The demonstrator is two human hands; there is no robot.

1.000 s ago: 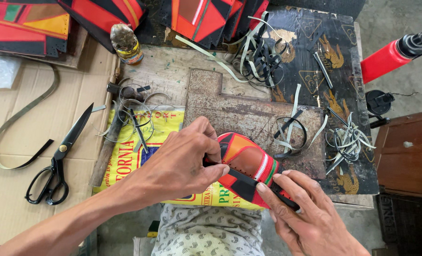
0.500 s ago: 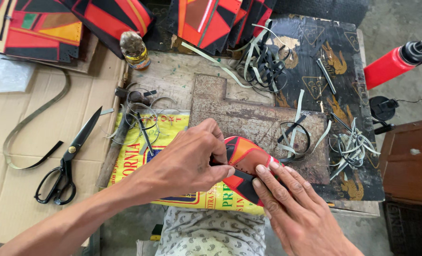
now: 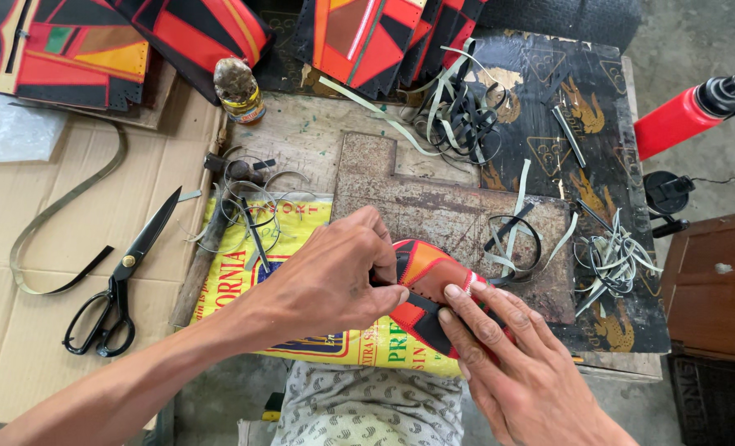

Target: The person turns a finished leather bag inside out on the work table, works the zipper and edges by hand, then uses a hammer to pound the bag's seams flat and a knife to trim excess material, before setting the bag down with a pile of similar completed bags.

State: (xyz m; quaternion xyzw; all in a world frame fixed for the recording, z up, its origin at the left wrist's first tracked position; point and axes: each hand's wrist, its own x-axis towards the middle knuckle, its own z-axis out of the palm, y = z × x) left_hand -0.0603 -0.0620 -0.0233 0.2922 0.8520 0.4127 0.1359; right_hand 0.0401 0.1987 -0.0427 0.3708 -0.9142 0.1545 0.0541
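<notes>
Your L hand (image 3: 334, 281) is curled over the near-left end of a red-orange-black leather piece (image 3: 427, 272), fingers bent, thumb and forefinger pinching its edge. Your R hand (image 3: 512, 363) comes in from the near right, fingers pressed together and laid flat on the black part of the same piece; fingertips (image 3: 454, 293) just beside the L thumb tip. Can't tell if the R thumb grips underneath.

Piece sits between both hands, partly over a rusty metal plate (image 3: 433, 198) and partly over a yellow printed sack (image 3: 243, 281) spread on the counter (image 3: 301, 136).

Left of L hand, well apart: black scissors (image 3: 120, 281) on flattened cardboard (image 3: 21, 322), blades shut, w/ a curved strap offcut (image 3: 62, 223) beyond them. Past the L knuckles: tangle of thin trimmings (image 3: 252, 198), small jar (image 3: 237, 89) farther off. Beyond the R hand: loops of pale and black strip scraps (image 3: 516, 239), more off to the right (image 3: 619, 256). Far edge: stacked red-black-orange panels (image 3: 367, 33). Far right, off the counter: red bottle w/ black cap (image 3: 689, 111). Patterned cloth on your lap (image 3: 367, 405), just under both wrists.
</notes>
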